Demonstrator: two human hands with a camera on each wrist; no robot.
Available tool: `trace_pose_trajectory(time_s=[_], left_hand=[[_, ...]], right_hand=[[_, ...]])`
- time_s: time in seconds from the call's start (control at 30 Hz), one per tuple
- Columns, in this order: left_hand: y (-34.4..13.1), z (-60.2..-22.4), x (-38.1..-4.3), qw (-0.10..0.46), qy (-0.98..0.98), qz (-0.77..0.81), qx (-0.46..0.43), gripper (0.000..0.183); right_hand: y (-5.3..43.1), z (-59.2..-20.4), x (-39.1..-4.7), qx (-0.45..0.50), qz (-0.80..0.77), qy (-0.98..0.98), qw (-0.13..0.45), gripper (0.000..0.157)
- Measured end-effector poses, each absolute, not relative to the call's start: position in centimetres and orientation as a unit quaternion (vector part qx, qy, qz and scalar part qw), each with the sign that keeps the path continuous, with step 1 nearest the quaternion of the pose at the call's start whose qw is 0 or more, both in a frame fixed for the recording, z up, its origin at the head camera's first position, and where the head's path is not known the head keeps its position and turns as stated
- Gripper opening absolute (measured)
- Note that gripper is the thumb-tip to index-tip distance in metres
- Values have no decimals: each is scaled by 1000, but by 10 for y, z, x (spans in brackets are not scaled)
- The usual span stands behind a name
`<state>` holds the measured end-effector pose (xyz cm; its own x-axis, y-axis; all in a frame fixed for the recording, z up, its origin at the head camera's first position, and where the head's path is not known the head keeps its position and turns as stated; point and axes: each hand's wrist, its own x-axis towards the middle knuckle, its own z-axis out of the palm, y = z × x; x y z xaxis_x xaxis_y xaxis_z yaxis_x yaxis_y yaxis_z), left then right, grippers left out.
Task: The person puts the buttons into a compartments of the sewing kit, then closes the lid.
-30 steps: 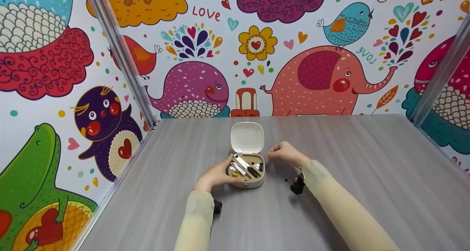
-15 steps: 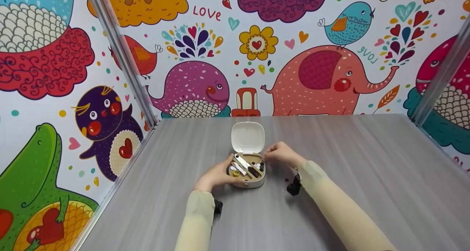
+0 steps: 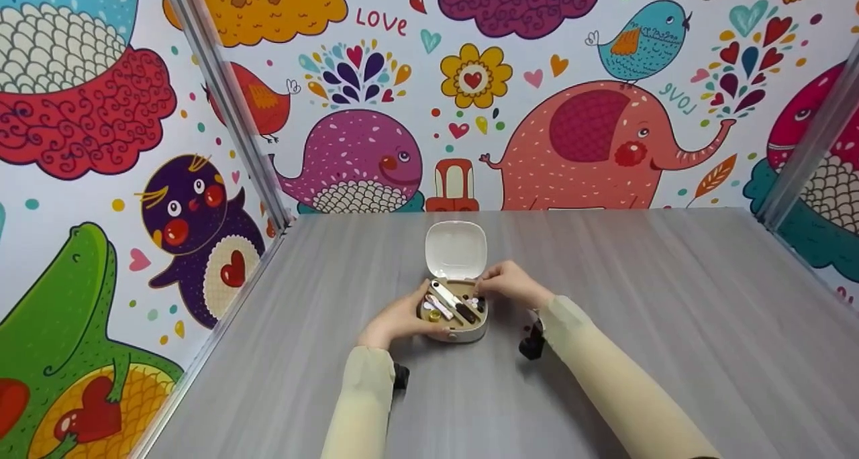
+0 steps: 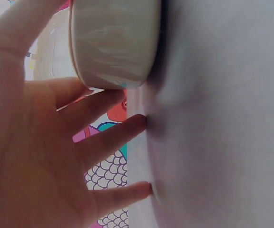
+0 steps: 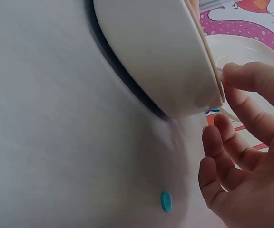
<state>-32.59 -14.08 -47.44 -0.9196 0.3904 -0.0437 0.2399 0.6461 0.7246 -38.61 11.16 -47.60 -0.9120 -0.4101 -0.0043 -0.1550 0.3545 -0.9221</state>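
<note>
A white sewing box (image 3: pixel 463 336) stands on the table with its lid (image 3: pixel 456 249) raised. My left hand (image 3: pixel 397 319) grips its left side, thumb at the front and fingers round the side; its lower fingertips touch the table in the left wrist view. Inside lie a white tool with a dark end (image 3: pixel 451 300), a gold ring-like piece (image 3: pixel 434 316), and small black and white buttons (image 3: pixel 478 302) at the right. My right hand (image 3: pixel 515 283) is at the right rim. In the right wrist view its thumb and forefinger seem to pinch a tiny pale piece (image 5: pixel 220 73), its kind unclear.
A teal button (image 5: pixel 166 202) lies on the grey table (image 3: pixel 322 264), seen in the right wrist view. Near the right wrist is a small dark red dot-like piece (image 3: pixel 527 328). Printed walls (image 3: pixel 362 157) with metal corner posts enclose the back and sides.
My right hand has moved left, from beside the box to over its right rim. The left hand keeps its hold, and the box stays in place.
</note>
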Motion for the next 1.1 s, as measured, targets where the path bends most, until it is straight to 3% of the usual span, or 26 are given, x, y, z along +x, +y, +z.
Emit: trace_pose_trajectory(time_s=[1.1], left_hand=[[-140, -473, -325, 97, 900, 386, 181, 112]], right_hand=[[102, -481, -384, -204, -480, 852, 44, 8]])
